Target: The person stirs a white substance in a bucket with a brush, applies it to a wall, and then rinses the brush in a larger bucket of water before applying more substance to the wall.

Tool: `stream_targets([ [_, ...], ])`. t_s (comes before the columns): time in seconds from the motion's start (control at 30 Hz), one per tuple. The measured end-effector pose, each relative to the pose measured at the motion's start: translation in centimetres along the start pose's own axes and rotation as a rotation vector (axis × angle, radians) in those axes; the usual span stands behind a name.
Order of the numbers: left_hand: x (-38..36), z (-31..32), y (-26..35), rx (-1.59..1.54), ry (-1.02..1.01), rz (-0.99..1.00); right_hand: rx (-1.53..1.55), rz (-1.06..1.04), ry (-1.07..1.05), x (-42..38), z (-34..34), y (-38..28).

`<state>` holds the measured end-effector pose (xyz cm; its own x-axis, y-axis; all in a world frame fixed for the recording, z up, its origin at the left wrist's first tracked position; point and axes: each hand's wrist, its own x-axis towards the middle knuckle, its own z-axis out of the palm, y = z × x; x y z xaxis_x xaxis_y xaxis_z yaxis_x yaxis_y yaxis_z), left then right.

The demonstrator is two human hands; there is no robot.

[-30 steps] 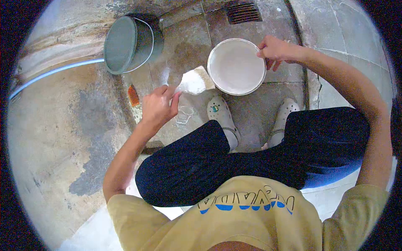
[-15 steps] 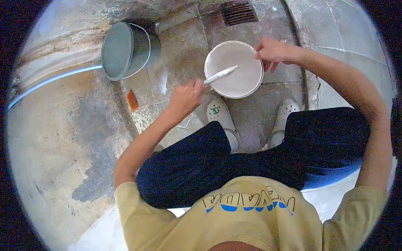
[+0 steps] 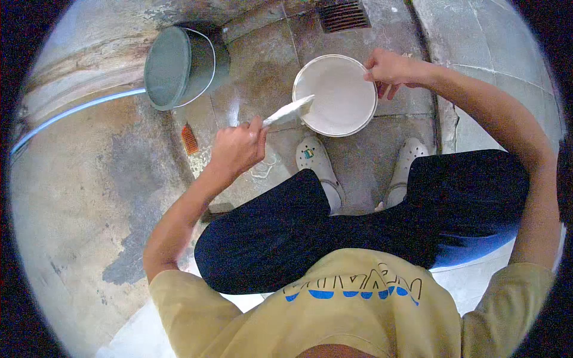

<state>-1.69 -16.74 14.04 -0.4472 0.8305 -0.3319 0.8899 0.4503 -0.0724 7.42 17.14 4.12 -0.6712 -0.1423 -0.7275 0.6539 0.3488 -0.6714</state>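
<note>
My left hand (image 3: 240, 146) is closed round the near end of a white, stick-like tool (image 3: 289, 111) with a narrowing tip. Its far end reaches over the left part of a round white bucket (image 3: 335, 135); the exact kind of tool is blurred. The bucket stands on the floor in front of my feet, and its inside looks pale throughout. At the bucket's right rim, my right hand (image 3: 389, 73) pinches the edge, with some fingers outside the wall.
A dark lidded bucket (image 3: 167, 68) with a wire handle stands at the upper left, near a light blue hose (image 3: 77, 117). An orange brush-like piece (image 3: 189, 138) lies on the floor. Beyond the white bucket is a drain grate (image 3: 344, 16). My clogs (image 3: 319, 160) are close by.
My left hand has moved left and slightly down, drawing the white stick-like tool back toward the bucket's left rim. My right hand keeps its hold on the rim.
</note>
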Motion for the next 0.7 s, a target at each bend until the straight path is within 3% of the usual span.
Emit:
stream_targets([
  [0.37, -1.5, -2.7, -0.5, 0.166, -0.071, -0.054, 0.001, -0.04, 0.023, -0.4, 0.1, 0.0],
  [0.43, -1.3, -3.5, -0.1, 0.121, 0.069, -0.058, 0.012, -0.057, 0.022, -0.5, 0.0, 0.0],
  [0.57, 0.8, -3.6, 2.4, 0.031, 0.122, -0.081, 0.014, -0.066, 0.002, -0.8, -0.1, -0.4],
  [0.63, 2.5, -1.2, 2.8, -0.057, 0.302, 0.022, 0.053, -0.076, 0.006, -1.1, -0.1, -0.4],
  [0.7, 4.1, 0.5, 3.0, -0.043, 0.351, 0.108, 0.027, -0.085, 0.006, -0.8, -0.2, -0.2],
])
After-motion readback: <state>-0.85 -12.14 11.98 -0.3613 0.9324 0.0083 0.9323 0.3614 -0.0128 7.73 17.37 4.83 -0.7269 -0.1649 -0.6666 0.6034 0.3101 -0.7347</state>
